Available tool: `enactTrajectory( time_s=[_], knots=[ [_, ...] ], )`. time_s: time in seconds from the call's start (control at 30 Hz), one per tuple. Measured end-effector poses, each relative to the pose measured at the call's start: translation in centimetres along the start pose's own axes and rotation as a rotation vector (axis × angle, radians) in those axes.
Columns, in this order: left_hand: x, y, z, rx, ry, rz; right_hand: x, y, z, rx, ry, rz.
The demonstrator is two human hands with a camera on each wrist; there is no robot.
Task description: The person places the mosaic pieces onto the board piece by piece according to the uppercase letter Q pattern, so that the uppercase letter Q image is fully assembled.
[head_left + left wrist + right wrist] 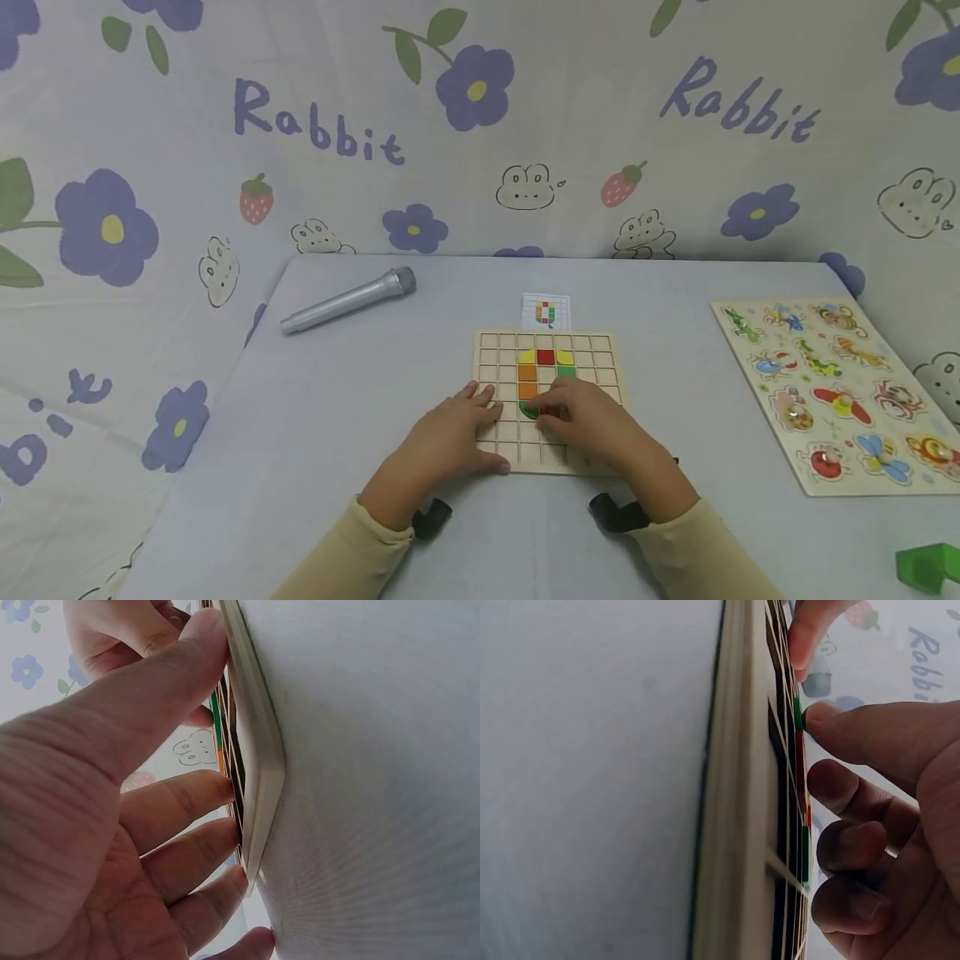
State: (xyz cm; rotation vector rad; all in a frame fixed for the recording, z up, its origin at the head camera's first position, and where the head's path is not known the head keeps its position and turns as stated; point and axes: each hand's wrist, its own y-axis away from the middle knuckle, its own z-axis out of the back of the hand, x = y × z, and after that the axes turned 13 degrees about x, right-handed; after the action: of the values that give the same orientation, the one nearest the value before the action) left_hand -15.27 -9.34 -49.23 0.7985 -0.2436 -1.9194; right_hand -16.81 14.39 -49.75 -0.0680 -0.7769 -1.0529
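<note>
A wooden grid board (495, 457) lies on the table, with red, yellow, orange and green tiles forming a ring in its cells. My left hand (446, 437) steadies the board's left side, fingers spread over the grid; its thumb (191, 664) rests at the near edge. At the ring's lower left corner, my right hand (592, 417) pinches a green tile (528, 410) with thumb and index finger. In the right wrist view, the thumb (840, 731) is right at green on the board's surface, and the other fingers curl above the grid. Part of the ring is hidden under this hand.
A small pattern card (546, 311) with a coloured ring lies behind the board. The silver microphone (348, 302) is at the back left. To the right lies an insect puzzle board (840, 392); a green block (927, 568) sits at the near right corner.
</note>
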Motion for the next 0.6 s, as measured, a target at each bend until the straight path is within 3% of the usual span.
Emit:
enactTrajectory(
  time_s=[0.17, 0.37, 0.47, 0.6],
  knots=[
    [-0.1, -0.1, -0.1, 0.000, 0.002, -0.002, -0.9, 1.1, 0.7, -0.067, -0.048, -0.007],
    [-0.3, 0.1, 0.0, 0.001, 0.017, 0.001, -4.4, 5.1, 3.4, -0.213, -0.137, -0.094],
    [-0.4, 0.2, 0.1, 0.002, 0.020, 0.005, -6.6, 7.6, 4.2, -0.178, -0.162, -0.151],
    [-0.4, 0.2, 0.1, 0.012, 0.018, 0.013, -9.0, 10.3, 4.1, -0.063, -0.188, -0.194]
  ],
)
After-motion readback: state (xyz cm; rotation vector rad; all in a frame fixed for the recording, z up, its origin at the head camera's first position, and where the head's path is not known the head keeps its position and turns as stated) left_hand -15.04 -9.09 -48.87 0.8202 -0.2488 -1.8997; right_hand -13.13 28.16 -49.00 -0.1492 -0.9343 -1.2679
